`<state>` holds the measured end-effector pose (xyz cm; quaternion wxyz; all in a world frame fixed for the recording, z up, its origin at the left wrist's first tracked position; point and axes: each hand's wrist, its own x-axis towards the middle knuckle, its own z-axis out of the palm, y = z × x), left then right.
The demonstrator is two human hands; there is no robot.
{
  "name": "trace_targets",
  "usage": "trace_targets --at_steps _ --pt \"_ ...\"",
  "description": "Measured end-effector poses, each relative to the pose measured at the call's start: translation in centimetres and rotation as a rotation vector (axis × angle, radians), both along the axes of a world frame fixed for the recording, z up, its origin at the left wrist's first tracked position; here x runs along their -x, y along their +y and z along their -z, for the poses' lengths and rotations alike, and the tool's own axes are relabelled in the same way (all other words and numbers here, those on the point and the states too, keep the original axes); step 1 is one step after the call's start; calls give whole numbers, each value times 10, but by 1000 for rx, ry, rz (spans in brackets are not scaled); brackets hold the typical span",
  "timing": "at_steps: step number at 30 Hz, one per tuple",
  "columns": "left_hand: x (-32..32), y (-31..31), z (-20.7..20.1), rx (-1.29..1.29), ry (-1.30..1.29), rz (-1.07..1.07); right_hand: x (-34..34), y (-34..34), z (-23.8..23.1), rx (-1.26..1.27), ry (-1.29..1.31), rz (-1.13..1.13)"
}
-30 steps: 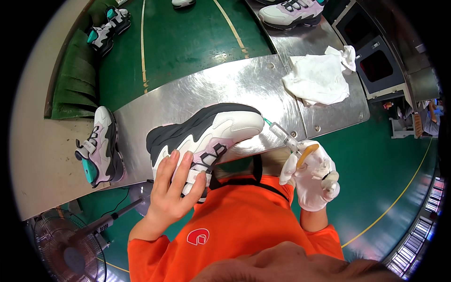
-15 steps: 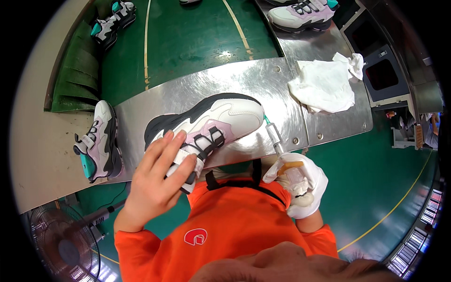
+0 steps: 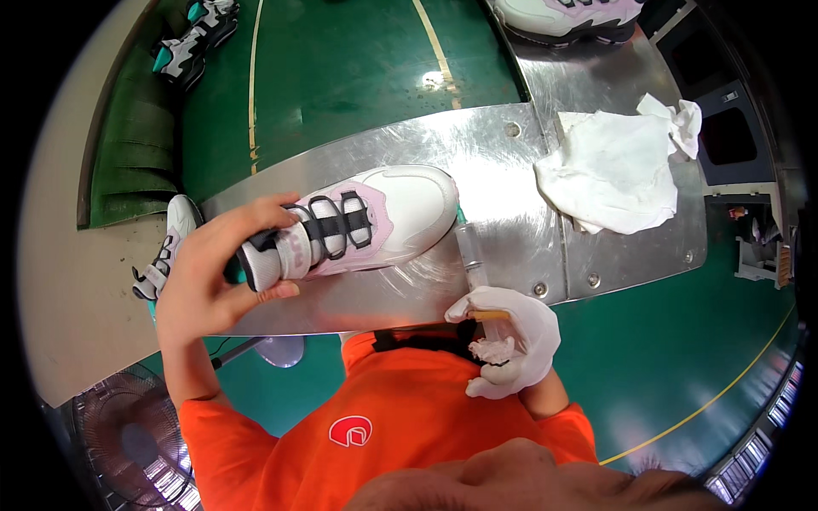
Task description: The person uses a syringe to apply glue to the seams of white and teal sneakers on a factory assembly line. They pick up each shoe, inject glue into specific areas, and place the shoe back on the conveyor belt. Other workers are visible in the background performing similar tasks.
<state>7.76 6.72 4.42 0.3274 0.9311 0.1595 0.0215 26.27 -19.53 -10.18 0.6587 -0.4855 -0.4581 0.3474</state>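
Observation:
A white and pink sneaker [image 3: 413, 209] with black laces stands on the metal plate, its toe pointing right. My bare left hand [image 3: 209, 268] grips it round the heel and collar, thumb on the near side and fingers on the far side. My white-gloved right hand [image 3: 535, 328] is closed round a clear syringe [image 3: 471, 255] with an amber flange. The syringe's green tip is close against the toe edge; I cannot tell whether they touch. Crumpled white material [image 3: 492, 349] shows in the right palm.
Another sneaker [image 3: 181, 217] stands left of my left hand, partly hidden. A white cloth [image 3: 609, 170] lies on the metal plate [image 3: 503, 204] at right. More shoes [image 3: 200, 43] sit far left on the green belt [image 3: 341, 77], and one sneaker [image 3: 567, 19] is far right. A fan [image 3: 132, 434] stands lower left.
The sneaker has turned from its side to upright, showing its laces and toe top. My left hand has shifted left to the heel. My right hand and the syringe have moved left and slightly nearer me.

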Motion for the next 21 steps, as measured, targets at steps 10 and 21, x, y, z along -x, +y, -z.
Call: trace_targets --at_steps 10,21 --pt "-15 19 -4 133 184 -55 0 8 11 -92 -96 45" --pt "-103 62 -9 366 424 302 8 -5 11 74 137 -33"
